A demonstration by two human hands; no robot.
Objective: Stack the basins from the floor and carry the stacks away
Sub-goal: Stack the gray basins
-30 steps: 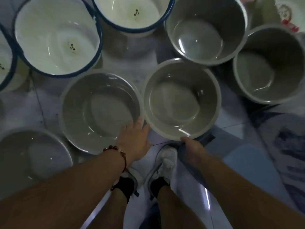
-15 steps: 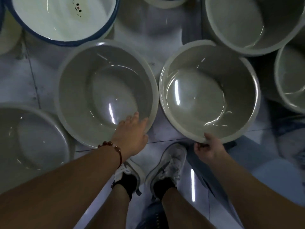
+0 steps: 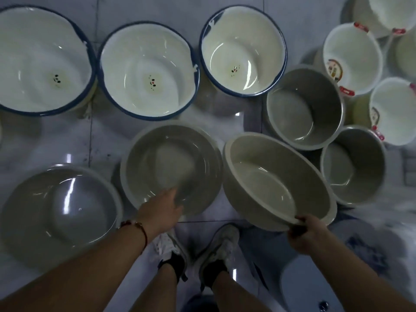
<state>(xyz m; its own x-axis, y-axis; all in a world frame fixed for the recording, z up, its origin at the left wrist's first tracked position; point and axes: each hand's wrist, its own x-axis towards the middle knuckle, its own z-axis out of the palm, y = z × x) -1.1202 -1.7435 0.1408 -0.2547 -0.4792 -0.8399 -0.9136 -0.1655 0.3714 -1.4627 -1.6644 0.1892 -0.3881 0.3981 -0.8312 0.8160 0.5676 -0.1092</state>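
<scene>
We are tilting a grey basin [image 3: 270, 183] by its near rim, right hand [image 3: 307, 233] pinching it; left hand [image 3: 161, 210] is resting flat-fingered on the neighbouring basin [image 3: 171, 167], left of it. A one-handed pinch may be slipping, dropping it. Glossy tiled floor [image 3: 108, 140] is lying under everything.
</scene>
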